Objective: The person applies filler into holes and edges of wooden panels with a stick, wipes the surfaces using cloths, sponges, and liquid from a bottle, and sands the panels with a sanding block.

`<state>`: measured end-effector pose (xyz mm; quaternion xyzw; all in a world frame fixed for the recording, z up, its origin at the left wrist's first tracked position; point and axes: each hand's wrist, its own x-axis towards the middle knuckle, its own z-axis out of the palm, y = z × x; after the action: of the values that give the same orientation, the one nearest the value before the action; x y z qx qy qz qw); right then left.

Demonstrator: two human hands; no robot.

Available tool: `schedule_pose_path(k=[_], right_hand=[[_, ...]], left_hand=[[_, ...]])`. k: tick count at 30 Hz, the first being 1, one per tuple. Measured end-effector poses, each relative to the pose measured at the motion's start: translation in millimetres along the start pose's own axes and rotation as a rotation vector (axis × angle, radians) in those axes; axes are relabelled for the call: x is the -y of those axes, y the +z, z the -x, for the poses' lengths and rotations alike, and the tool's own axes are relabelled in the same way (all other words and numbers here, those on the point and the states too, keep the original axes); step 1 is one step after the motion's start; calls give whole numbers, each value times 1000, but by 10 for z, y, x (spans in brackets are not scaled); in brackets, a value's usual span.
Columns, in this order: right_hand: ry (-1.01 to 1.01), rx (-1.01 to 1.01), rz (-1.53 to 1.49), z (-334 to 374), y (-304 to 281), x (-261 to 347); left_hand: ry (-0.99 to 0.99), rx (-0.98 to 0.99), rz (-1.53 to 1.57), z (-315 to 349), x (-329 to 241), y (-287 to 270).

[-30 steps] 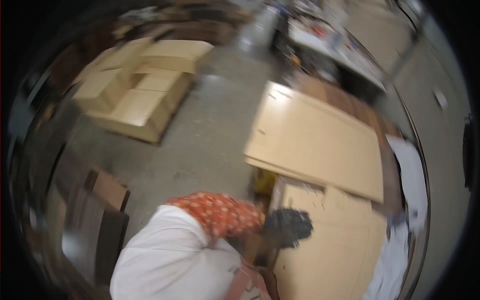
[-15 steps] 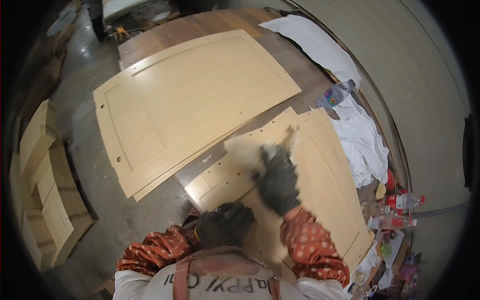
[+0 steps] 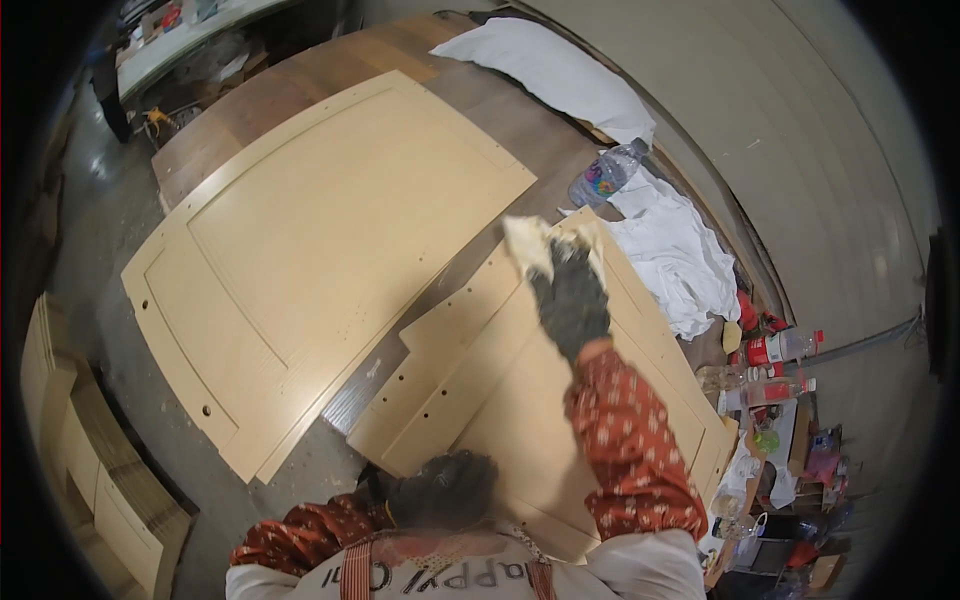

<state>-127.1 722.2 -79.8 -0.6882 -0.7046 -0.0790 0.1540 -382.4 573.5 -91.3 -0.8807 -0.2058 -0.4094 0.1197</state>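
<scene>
A cream-coloured panel [image 3: 530,400] with grooves and small holes lies in front of me. My right hand [image 3: 575,310], in a dark glove, is closed on a crumpled pale cloth [image 3: 528,243] and presses it against the panel's far end. Close to my body, my left hand [image 3: 445,490], also dark-gloved, sits at the panel's near left edge. Its fingers look curled, and whatever they grip is hidden beneath the hand. Beyond to the left lies a second, larger cream panel [image 3: 330,230] with a recessed border and holes at its left end.
A clear plastic bottle [image 3: 608,173] lies beside a white cloth heap [image 3: 670,245] on the right. Behind it is a white bundle [image 3: 550,75]. Several bottles [image 3: 780,348] crowd the right edge. Stacked panels [image 3: 100,480] stand on the floor at left.
My right hand has pushed the cloth farther away along the panel, its arm stretching out. My left hand stays near my body. The whole view has shifted, moving the panels leftward in the picture.
</scene>
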Motion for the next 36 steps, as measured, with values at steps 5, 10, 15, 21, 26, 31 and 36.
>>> schedule_pose_path(k=[5, 10, 15, 21, 26, 31, 36], right_hand=[[45, 60, -16, -17, 43, 158], [-261, -116, -238, 475, -35, 621], [61, 0, -206, -2, -36, -132], [319, -106, 122, 1426, -594, -1509], [567, -136, 204, 2967, -1427, -2567], [812, -33, 92, 3556, -1585, -3181], [535, -158, -12, 3987, -1670, -2994]], left_hand=[[-60, 135, 12, -59, -40, -32], [-55, -89, 1, 403, -285, 297], [-154, 259, 13, 238, -286, 150], [-91, 260, 12, 244, -351, 72], [-163, 232, 28, 266, -359, -18], [-692, -197, 172, 497, -1249, 182], [-1053, 464, 1066, 456, -2885, 124]])
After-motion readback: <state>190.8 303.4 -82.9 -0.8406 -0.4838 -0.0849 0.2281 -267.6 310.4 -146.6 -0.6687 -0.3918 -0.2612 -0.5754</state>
